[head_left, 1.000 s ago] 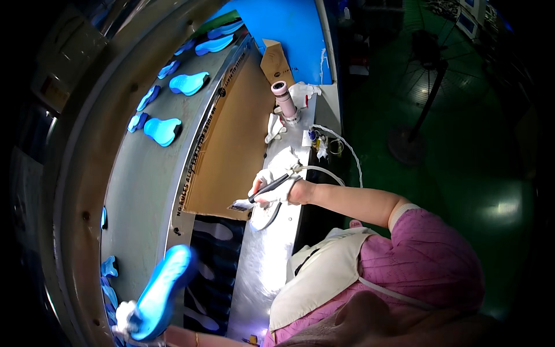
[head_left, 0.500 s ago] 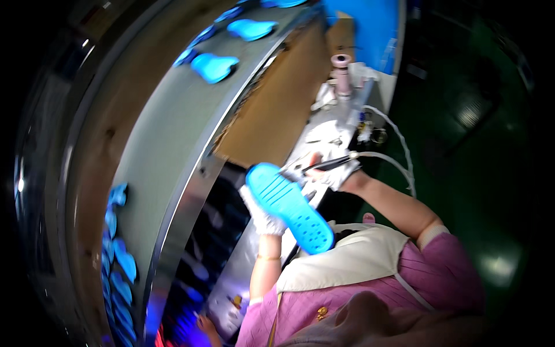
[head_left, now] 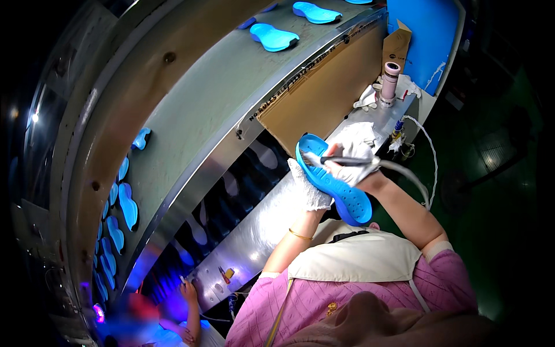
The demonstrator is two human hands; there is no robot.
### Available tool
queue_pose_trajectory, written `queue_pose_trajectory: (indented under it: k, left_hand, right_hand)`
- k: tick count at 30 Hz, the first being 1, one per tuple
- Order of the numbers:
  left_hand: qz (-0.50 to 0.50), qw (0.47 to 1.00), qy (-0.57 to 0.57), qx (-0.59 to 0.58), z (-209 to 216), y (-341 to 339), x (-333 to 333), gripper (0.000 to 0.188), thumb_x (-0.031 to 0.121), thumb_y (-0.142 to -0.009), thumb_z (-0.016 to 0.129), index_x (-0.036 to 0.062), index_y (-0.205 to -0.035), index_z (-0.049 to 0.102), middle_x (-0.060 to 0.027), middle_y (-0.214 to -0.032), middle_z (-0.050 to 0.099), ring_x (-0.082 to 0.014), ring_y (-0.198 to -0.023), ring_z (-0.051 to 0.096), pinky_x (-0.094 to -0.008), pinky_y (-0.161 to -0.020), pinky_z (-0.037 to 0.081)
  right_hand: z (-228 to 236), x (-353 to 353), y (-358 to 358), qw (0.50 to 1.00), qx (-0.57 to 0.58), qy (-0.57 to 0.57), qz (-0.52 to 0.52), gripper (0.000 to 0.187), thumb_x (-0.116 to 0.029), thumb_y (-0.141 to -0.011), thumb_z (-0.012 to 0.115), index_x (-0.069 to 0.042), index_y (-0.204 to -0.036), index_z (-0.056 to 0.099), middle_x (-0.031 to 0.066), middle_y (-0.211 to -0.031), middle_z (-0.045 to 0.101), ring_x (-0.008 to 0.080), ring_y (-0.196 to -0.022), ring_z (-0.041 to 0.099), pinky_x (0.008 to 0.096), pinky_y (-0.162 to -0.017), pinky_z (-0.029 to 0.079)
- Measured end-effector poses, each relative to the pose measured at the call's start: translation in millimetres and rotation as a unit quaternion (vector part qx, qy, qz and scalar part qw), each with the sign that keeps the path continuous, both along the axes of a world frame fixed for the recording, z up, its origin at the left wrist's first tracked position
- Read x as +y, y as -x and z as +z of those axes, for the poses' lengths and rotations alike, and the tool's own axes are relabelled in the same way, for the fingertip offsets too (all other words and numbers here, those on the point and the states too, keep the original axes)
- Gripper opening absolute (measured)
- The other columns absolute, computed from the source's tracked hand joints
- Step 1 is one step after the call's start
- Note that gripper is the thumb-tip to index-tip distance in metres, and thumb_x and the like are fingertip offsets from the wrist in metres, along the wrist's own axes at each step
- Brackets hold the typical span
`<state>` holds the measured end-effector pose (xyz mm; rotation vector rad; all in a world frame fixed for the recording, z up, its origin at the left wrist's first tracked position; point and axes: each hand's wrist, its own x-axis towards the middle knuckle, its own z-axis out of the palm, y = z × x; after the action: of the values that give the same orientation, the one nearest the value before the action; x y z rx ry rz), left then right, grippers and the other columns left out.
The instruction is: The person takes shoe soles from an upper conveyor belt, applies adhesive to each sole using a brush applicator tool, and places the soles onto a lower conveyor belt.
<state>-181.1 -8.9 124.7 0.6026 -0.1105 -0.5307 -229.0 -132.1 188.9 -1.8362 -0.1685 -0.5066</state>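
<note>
At the frame's centre the gloved left hand gripped the blue shoe sole while the right hand, fingers closed round a hose-fed tool, apparently worked its inner face, likely requiring steady strokes.

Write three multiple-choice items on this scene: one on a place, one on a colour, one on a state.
1. Where is the pink spool?
A. On the belt
B. On the bench beside the cardboard
C. In the left hand

2. What colour is the sole in hand?
A. Blue
B. White
C. Black

3. How is that sole held?
A. Flat on the belt
B. Lifted in the gloved left hand, with the right hand laying a tool on it
C. Hung from a hook

Answers: 1 B, it stands upright near the cardboard and white rags. 2 A, it matches the blue soles on the belt. 3 B, left fingers grip its edge above the bench.
</note>
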Motion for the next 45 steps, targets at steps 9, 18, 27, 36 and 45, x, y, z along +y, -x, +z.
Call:
queue_pose_trajectory:
  k: [9, 18, 27, 36, 45]
  left_hand:
    - [-0.050, 0.993, 0.003, 0.111, -3, -14, 23, 0.080, 0.075, -0.082, 0.042, 0.0070, -0.122, 0.053, -0.0132, -0.106, 0.063, -0.0255, -0.095, 0.062, -0.0380, -0.087, 0.052]
    - [-0.107, 0.987, 0.024, 0.117, 12, -16, 48, 0.087, 0.077, -0.084, 0.033, 0.0040, -0.129, 0.050, -0.0167, -0.113, 0.061, -0.0309, -0.101, 0.061, -0.0436, -0.090, 0.051]
    - [-0.072, 0.989, -0.092, 0.092, -41, 11, 46, 0.064, 0.058, -0.093, 0.042, 0.0051, -0.129, 0.046, -0.0123, -0.117, 0.057, -0.0235, -0.100, 0.059, -0.0368, -0.089, 0.052]
    - [-0.065, 0.990, 0.127, -0.002, -14, -25, 38, 0.109, 0.089, -0.064, 0.040, 0.0054, -0.133, 0.042, -0.0170, -0.118, 0.058, -0.0323, -0.097, 0.062, -0.0495, -0.094, 0.048]
    - [-0.078, 0.944, 0.306, -0.094, 9, -40, 45, 0.121, 0.094, -0.054, 0.040, 0.0032, -0.134, 0.042, -0.0171, -0.123, 0.058, -0.0344, -0.104, 0.060, -0.0507, -0.104, 0.039]
  right_hand:
    - [-21, 10, 5, 0.996, -0.041, -0.039, 0.063, 0.017, 0.000, -0.073, 0.070, -0.004, -0.085, 0.058, 0.0071, -0.076, 0.057, 0.0168, -0.068, 0.060, 0.0276, -0.063, 0.049]
    - [-33, 20, 27, 0.978, 0.058, -0.150, 0.133, 0.015, 0.003, -0.076, 0.069, -0.002, -0.087, 0.060, 0.0062, -0.079, 0.062, 0.0127, -0.065, 0.061, 0.0241, -0.062, 0.050]
    - [-45, 0, 32, 0.987, 0.001, -0.050, 0.153, 0.019, 0.005, -0.080, 0.066, -0.002, -0.094, 0.055, 0.0094, -0.091, 0.063, 0.0137, -0.077, 0.061, 0.0276, -0.071, 0.051]
    - [-16, 19, 26, 0.986, -0.087, 0.010, 0.144, 0.018, -0.001, -0.074, 0.073, -0.007, -0.088, 0.066, 0.0055, -0.083, 0.065, 0.0177, -0.078, 0.063, 0.0287, -0.073, 0.049]
    - [-13, 27, 36, 0.981, 0.021, -0.078, 0.175, 0.011, 0.001, -0.078, 0.071, -0.002, -0.087, 0.065, 0.0071, -0.080, 0.066, 0.0130, -0.069, 0.063, 0.0249, -0.063, 0.051]
